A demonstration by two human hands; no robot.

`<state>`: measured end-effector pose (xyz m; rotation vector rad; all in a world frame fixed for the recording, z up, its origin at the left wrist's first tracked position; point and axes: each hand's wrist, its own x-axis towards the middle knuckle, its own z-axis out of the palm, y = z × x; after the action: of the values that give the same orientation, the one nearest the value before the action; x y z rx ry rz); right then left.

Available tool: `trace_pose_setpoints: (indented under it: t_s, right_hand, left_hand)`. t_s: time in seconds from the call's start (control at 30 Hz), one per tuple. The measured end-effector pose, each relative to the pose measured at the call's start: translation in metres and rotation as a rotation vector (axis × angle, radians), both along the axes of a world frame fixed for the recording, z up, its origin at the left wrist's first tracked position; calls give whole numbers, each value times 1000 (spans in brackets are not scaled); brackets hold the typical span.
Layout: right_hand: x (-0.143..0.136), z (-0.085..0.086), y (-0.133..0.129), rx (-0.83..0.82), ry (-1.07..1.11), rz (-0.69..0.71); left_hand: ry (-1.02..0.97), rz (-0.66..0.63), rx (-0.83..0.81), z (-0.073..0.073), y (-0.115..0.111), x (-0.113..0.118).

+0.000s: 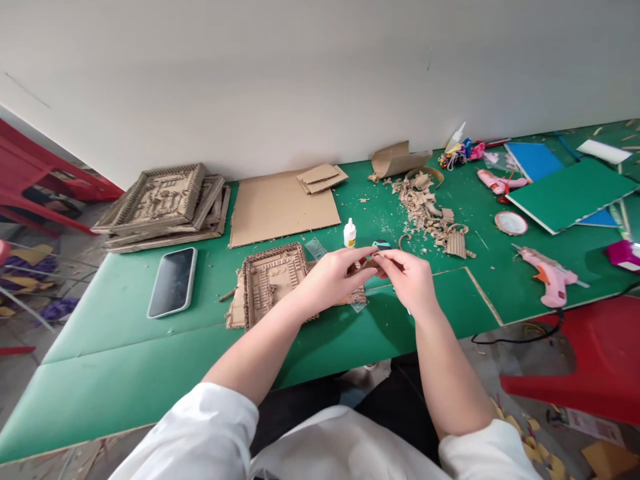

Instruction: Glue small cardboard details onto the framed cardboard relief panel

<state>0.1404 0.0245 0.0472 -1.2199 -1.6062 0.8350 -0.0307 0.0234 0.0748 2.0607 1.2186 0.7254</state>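
Well, in the head view the step in hand looks like close fingertip work: the left hand (333,277) and the right hand (413,283) meet just right of the middle of the frame. The right hand seems to pinch a small brown piece (379,256) between thumb and fingers. The left hand's fingers are bent in beside it, but I cannot tell whether they grip it too. As I judge it, the next move calls for a light, even pinch and steady wrists, as a piece so slight could bend or slip.

The framed cardboard panel (277,277) lies on the green table (125,373) at the centre, partly behind the left forearm. A glue bottle (349,236) stands upright just beyond the hands, and cardboard scraps (425,207) are strewn to the upper right of them.

Much is hidden here. The fingers cover most of the small piece, so, to be fair, its shape and material are only a guess at this size. The clear plastic strip (315,249) runs out of sight under the left hand, and a pale tip under the right palm is too small to name. At the right edge, a magenta object (623,255) is cut off.
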Motion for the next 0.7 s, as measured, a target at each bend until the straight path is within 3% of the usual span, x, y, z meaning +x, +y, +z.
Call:
trace_pose_setpoints:
  t_s: [0.2, 0.33, 0.47, 0.7]
  right_hand:
    - [11, -2, -2, 210, -120, -91]
    - [21, -7, -2, 256, -192, -47]
    - [24, -13, -6, 195, -162, -20]
    - [21, -17, -19, 64, 78, -89]
  left_hand:
    - [64, -5, 57, 3, 5, 21]
    - [222, -20, 125, -2, 7, 29]
    - [246, -73, 141, -8, 5, 31]
    - [28, -115, 50, -11, -3, 38]
